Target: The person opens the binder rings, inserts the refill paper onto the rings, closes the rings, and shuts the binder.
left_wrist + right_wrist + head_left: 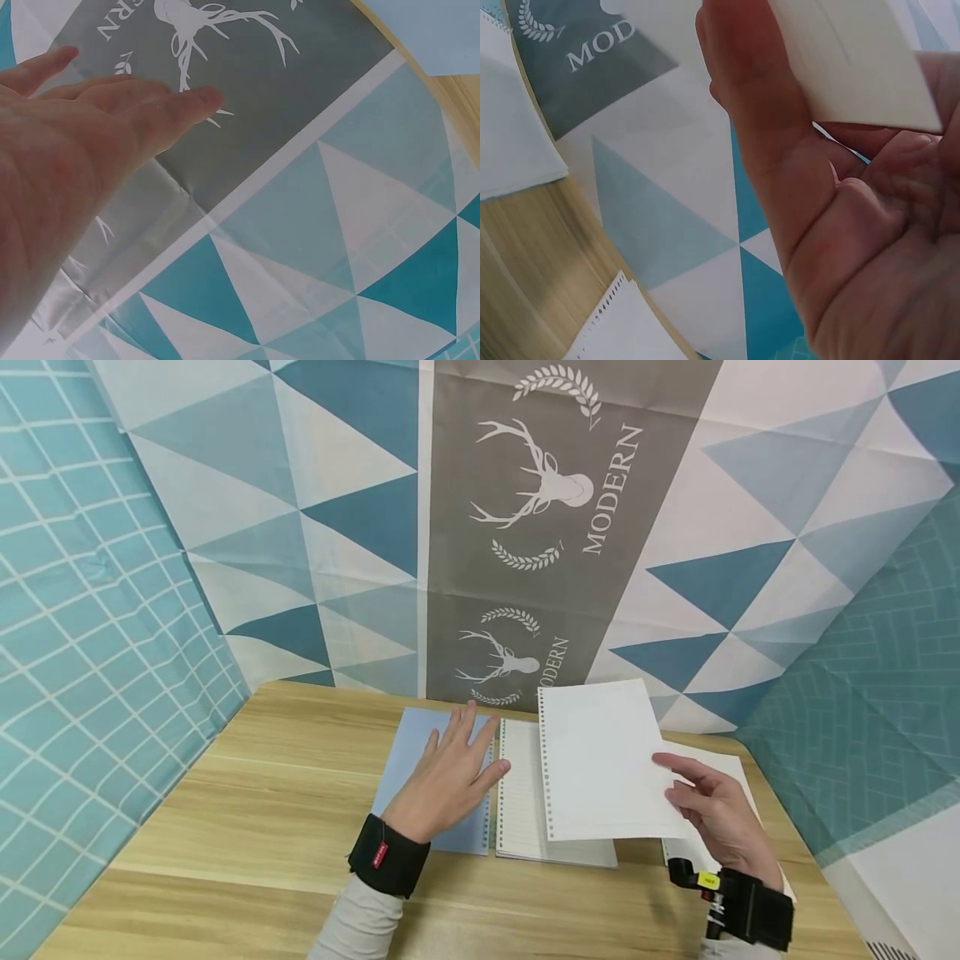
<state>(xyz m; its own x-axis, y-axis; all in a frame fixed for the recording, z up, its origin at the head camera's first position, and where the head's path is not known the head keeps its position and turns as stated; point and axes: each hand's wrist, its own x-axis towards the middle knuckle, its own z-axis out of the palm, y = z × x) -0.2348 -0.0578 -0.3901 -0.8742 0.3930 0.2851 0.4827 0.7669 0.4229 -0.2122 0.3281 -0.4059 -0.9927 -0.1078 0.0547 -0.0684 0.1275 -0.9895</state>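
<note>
My right hand (716, 814) pinches the right edge of a white loose-leaf sheet (600, 760), thumb on one side and fingers on the other. A row of punched holes runs down the sheet's left edge. It is held up over a stack of lined loose-leaf paper (517, 785), overlapping it in the head view. My left hand (446, 777) hovers with fingers spread over a pale blue punched cover (397, 752), left of the lined stack. In the right wrist view, a corner of the held sheet (855, 67) shows between thumb and fingers.
More white punched paper (727, 764) lies at the right of the wooden table (247, 827), partly behind my right hand. A patterned cloth (360, 527) with triangles and deer heads hangs at the table's back edge. Tiled-pattern cloth (90, 585) borders the left side.
</note>
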